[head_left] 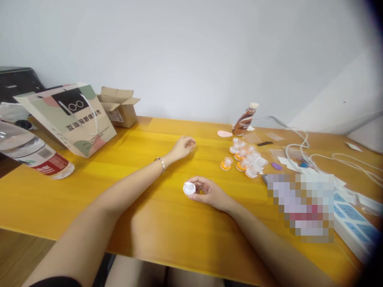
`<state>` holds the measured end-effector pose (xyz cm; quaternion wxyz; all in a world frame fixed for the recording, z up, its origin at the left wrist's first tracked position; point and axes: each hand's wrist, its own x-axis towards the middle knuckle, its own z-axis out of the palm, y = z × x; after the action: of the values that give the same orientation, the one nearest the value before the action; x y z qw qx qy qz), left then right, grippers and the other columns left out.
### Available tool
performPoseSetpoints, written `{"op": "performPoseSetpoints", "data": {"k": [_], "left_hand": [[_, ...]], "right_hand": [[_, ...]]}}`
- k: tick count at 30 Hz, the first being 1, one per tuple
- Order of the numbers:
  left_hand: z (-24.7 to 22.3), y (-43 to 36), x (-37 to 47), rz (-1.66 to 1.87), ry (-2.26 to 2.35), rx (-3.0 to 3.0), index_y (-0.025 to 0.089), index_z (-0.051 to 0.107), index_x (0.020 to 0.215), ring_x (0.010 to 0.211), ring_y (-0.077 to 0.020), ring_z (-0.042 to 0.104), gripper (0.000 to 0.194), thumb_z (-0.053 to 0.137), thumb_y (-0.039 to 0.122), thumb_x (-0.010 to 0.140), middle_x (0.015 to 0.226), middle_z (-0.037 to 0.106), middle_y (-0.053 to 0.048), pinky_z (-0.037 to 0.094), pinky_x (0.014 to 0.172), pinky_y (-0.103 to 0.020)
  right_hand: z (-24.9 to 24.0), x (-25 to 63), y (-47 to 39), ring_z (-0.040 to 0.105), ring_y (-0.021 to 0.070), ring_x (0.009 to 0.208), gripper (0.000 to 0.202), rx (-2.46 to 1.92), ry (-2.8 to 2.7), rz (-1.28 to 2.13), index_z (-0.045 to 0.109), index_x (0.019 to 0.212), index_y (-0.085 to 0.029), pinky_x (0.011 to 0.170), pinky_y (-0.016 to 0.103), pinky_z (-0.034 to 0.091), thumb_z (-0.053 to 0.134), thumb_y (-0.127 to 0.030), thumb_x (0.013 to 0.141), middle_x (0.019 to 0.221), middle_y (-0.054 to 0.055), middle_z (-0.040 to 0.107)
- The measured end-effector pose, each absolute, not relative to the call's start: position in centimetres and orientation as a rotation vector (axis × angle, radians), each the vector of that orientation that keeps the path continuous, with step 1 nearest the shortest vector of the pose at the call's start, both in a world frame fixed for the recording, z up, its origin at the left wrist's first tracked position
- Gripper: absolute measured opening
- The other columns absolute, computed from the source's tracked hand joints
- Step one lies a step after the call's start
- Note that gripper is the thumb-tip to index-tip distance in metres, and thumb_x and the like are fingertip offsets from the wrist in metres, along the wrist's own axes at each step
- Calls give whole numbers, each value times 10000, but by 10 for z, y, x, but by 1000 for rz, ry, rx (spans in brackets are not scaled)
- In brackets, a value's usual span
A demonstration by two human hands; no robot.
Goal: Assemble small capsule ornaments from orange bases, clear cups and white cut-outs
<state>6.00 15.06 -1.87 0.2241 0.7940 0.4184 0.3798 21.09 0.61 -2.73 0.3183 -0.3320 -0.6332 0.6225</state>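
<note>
My right hand (211, 193) is low over the middle of the wooden table (158, 235). Thumb and fingers grip a small round white plastic cap (189, 189) by its side, with a raised piece on top. Farther forward, my left hand (183, 147) hangs loosely bent over the table, its fingers apart and nothing visible in them. Right of both hands stands a cluster of small clear plastic pieces with orange or white round bases (245, 155). A single orange-based piece (226, 164) sits just left of that cluster.
At left are a large water bottle (44, 155), a paper bag (80, 133) and an open cardboard box (124, 113). A brown drink bottle (243, 121) stands at the back. White cables (302, 139), a purple piece (276, 166) and a power strip (348, 223) lie at right.
</note>
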Motion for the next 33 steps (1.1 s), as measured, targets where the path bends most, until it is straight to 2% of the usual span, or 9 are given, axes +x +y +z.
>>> {"op": "performPoseSetpoints", "data": {"k": [3, 6, 11, 14, 20, 23, 26, 29, 33], "left_hand": [[-18, 126, 34, 1058, 1139, 2129, 125, 610, 868, 756, -127, 594, 143, 496, 181, 800, 871, 589, -65, 499, 722, -271], [-17, 98, 12, 1065, 1133, 2125, 142, 631, 840, 919, -156, 576, 159, 480, 152, 792, 1011, 555, -82, 495, 769, -277], [-14, 55, 9, 888, 876, 2336, 201, 514, 1180, 1192, -159, 415, 345, 366, 152, 873, 1252, 468, -80, 300, 1044, -348], [-15, 36, 17, 872, 924, 2272, 190, 523, 1161, 1153, -165, 455, 321, 328, 251, 913, 1213, 522, -73, 319, 1029, -340], [0, 7, 3, 1215, 1068, 2202, 149, 555, 996, 971, -187, 528, 351, 256, 320, 927, 1000, 581, -94, 402, 888, -350], [9, -18, -4, 884, 730, 2550, 145, 518, 1070, 975, -208, 516, 347, 368, 394, 879, 1030, 571, -113, 402, 867, -370], [8, -41, 2, 455, 332, 2907, 219, 436, 1215, 1147, -259, 430, 459, 437, 475, 834, 1253, 485, -99, 320, 961, -454], [3, -51, 11, 268, 318, 3046, 242, 454, 1193, 1205, -225, 397, 334, 368, 362, 894, 1357, 394, -64, 313, 1003, -411], [0, -49, 13, 235, 463, 3028, 203, 525, 1079, 1164, -183, 444, 263, 331, 201, 903, 1320, 435, -64, 388, 963, -276]], "right_hand": [[-28, 210, 6, 532, 93, 737, 323, -880, -1675, 1632, 564, 927, -194, 750, 256, 412, 714, -237, 644, 834, -12, 596], [-27, 209, 5, 530, 93, 716, 303, -893, -1687, 1608, 572, 914, -194, 737, 257, 415, 709, -248, 650, 822, -14, 593], [-26, 207, 5, 541, 107, 719, 306, -907, -1700, 1575, 572, 924, -192, 732, 273, 431, 701, -277, 660, 817, -4, 597], [-27, 205, 5, 545, 110, 712, 290, -926, -1693, 1538, 573, 920, -197, 725, 276, 438, 690, -288, 671, 805, -5, 600], [-30, 204, 7, 582, 111, 765, 325, -899, -1445, 1615, 575, 899, -216, 790, 278, 433, 726, -281, 618, 869, -7, 636], [-29, 204, 8, 591, 113, 792, 320, -922, -1361, 1633, 576, 883, -212, 816, 279, 427, 732, -275, 610, 880, -6, 649], [-28, 205, 9, 596, 119, 808, 335, -943, -1315, 1623, 570, 896, -207, 829, 287, 428, 731, -282, 612, 888, -1, 657], [-27, 205, 9, 599, 121, 809, 344, -958, -1318, 1629, 563, 902, -203, 834, 294, 432, 731, -283, 612, 882, 1, 658], [-28, 205, 8, 598, 115, 800, 349, -965, -1363, 1627, 565, 901, -204, 836, 296, 435, 736, -279, 606, 888, 0, 654]]}}
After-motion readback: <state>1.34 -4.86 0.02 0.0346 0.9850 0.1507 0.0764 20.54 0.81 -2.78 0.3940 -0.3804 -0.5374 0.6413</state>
